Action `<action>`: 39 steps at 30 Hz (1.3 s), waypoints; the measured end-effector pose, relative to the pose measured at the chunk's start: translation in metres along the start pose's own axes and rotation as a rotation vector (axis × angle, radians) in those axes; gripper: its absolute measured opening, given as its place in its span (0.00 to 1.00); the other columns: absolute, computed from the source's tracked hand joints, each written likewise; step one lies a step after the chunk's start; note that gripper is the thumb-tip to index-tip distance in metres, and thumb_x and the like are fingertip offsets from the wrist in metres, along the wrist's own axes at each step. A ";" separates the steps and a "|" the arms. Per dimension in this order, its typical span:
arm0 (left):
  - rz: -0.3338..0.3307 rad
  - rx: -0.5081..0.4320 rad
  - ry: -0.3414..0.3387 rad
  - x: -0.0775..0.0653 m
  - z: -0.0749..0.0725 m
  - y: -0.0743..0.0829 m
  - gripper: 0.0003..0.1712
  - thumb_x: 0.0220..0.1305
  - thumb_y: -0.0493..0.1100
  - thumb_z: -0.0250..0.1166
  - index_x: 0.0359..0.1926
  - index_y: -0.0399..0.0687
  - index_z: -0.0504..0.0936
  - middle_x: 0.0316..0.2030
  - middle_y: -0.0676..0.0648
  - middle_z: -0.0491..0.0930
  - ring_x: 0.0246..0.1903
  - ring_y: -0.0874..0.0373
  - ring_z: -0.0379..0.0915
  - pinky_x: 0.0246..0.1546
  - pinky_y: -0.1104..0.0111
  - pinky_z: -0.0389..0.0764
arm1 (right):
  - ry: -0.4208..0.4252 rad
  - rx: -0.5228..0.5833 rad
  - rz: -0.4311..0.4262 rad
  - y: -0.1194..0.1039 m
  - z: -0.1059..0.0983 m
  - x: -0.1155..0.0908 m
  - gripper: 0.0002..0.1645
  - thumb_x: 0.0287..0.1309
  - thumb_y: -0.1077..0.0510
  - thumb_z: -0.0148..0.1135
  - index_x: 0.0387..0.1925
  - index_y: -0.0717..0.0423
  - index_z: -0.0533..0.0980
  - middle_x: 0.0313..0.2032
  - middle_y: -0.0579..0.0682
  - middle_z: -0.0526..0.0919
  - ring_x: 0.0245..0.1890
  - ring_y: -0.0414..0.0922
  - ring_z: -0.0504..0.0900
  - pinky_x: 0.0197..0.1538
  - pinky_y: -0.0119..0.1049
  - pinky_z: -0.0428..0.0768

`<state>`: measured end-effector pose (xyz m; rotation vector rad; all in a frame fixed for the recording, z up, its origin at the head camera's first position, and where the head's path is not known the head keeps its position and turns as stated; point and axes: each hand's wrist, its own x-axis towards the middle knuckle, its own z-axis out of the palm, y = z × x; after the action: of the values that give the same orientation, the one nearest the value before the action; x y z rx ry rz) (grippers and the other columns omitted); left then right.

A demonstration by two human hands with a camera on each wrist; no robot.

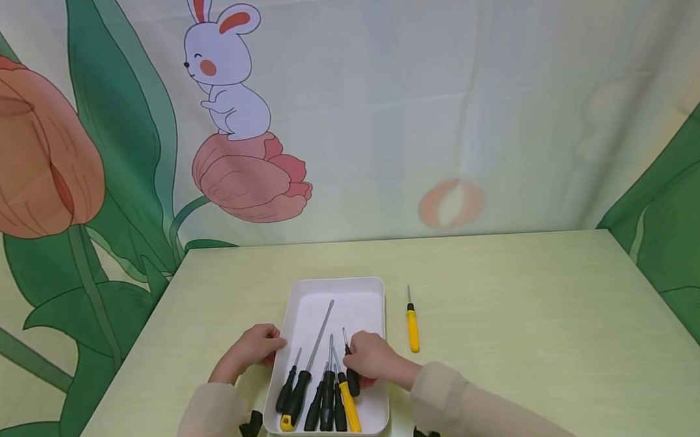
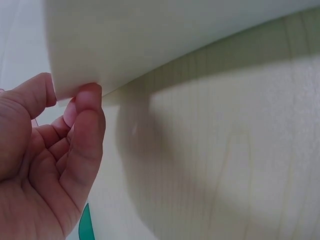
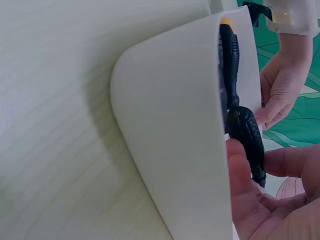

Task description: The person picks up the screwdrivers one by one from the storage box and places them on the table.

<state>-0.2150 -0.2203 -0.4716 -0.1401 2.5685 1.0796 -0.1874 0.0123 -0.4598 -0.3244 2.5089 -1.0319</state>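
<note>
A white tray (image 1: 314,297) stands on the table, with several screwdrivers lying in its near half. My left hand (image 1: 251,348) pinches the tray's left rim between thumb and fingers, clear in the left wrist view. Inside the tray at the right, my right hand (image 1: 375,357) grips a small black screwdriver (image 1: 353,382), whose thin shaft points away from me. The right wrist view shows its black handle (image 3: 248,139) between thumb and fingers. To its left lie a yellow screwdriver (image 1: 350,406) and several black ones, including a long one (image 1: 299,397) with a yellow end.
Right of the tray, a yellow screwdriver (image 1: 413,330) with a black collar lies on the pale wooden table (image 1: 536,314). Behind the table's far edge hangs a curtain (image 1: 369,113) printed with tulips and a rabbit.
</note>
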 end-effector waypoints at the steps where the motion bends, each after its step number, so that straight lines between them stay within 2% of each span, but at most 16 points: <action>1: -0.001 -0.001 0.000 0.000 0.000 0.000 0.08 0.57 0.39 0.55 0.27 0.38 0.69 0.21 0.47 0.70 0.20 0.57 0.67 0.23 0.68 0.72 | -0.003 0.018 -0.004 0.000 -0.001 -0.001 0.12 0.52 0.62 0.53 0.16 0.58 0.66 0.09 0.49 0.71 0.06 0.40 0.71 0.13 0.30 0.72; 10: -0.001 -0.009 0.002 -0.001 0.000 0.001 0.08 0.57 0.39 0.55 0.28 0.38 0.69 0.21 0.46 0.70 0.20 0.57 0.66 0.23 0.68 0.72 | -0.038 0.137 -0.004 0.004 -0.006 -0.004 0.07 0.54 0.59 0.54 0.25 0.57 0.66 0.15 0.50 0.73 0.10 0.42 0.73 0.17 0.33 0.74; 16: 0.001 -0.013 0.000 -0.001 -0.001 0.000 0.08 0.57 0.39 0.55 0.27 0.38 0.69 0.21 0.46 0.70 0.20 0.58 0.66 0.22 0.69 0.72 | -0.060 0.224 -0.007 0.007 -0.011 -0.006 0.07 0.55 0.58 0.54 0.28 0.57 0.67 0.16 0.52 0.75 0.11 0.43 0.74 0.16 0.32 0.74; 22: 0.004 -0.016 -0.003 0.000 -0.001 0.000 0.07 0.57 0.39 0.55 0.27 0.38 0.69 0.21 0.47 0.70 0.20 0.58 0.66 0.22 0.69 0.72 | -0.083 0.311 -0.014 0.005 -0.022 -0.009 0.06 0.56 0.59 0.52 0.31 0.58 0.66 0.17 0.53 0.76 0.13 0.46 0.76 0.18 0.35 0.76; 29: -0.008 -0.011 -0.005 -0.001 -0.001 0.001 0.08 0.57 0.39 0.55 0.28 0.37 0.69 0.22 0.45 0.70 0.20 0.57 0.67 0.22 0.68 0.73 | -0.080 0.326 -0.012 0.009 -0.032 -0.008 0.08 0.56 0.58 0.53 0.33 0.57 0.65 0.20 0.52 0.77 0.14 0.45 0.77 0.18 0.33 0.76; 32: 0.005 -0.010 -0.020 0.003 -0.001 -0.003 0.09 0.57 0.41 0.56 0.28 0.38 0.69 0.22 0.44 0.71 0.21 0.56 0.68 0.22 0.69 0.73 | -0.068 0.330 -0.012 0.011 -0.037 -0.008 0.08 0.56 0.58 0.53 0.33 0.58 0.65 0.21 0.53 0.77 0.14 0.45 0.77 0.18 0.33 0.75; 33: 0.032 -0.013 -0.034 0.005 -0.001 -0.007 0.10 0.57 0.42 0.56 0.27 0.39 0.69 0.22 0.45 0.71 0.20 0.56 0.67 0.21 0.69 0.72 | -0.063 0.333 -0.010 0.011 -0.039 -0.007 0.08 0.56 0.58 0.53 0.33 0.58 0.65 0.21 0.53 0.76 0.14 0.46 0.78 0.18 0.33 0.75; 36: 0.053 -0.007 -0.046 0.007 -0.002 -0.009 0.11 0.57 0.43 0.57 0.27 0.39 0.69 0.22 0.45 0.71 0.20 0.56 0.68 0.21 0.69 0.72 | -0.047 0.342 0.006 0.011 -0.043 -0.007 0.08 0.56 0.58 0.53 0.33 0.58 0.65 0.21 0.52 0.76 0.14 0.47 0.77 0.17 0.32 0.75; 39: 0.035 -0.009 -0.036 0.004 -0.002 -0.007 0.10 0.57 0.42 0.56 0.27 0.39 0.69 0.22 0.45 0.71 0.20 0.57 0.67 0.21 0.69 0.72 | -0.030 0.354 0.016 0.012 -0.048 -0.008 0.08 0.56 0.58 0.53 0.33 0.58 0.65 0.21 0.52 0.75 0.15 0.49 0.78 0.17 0.31 0.74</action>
<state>-0.2181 -0.2259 -0.4766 -0.0778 2.5433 1.0962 -0.2027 0.0531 -0.4355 -0.2106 2.2413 -1.4229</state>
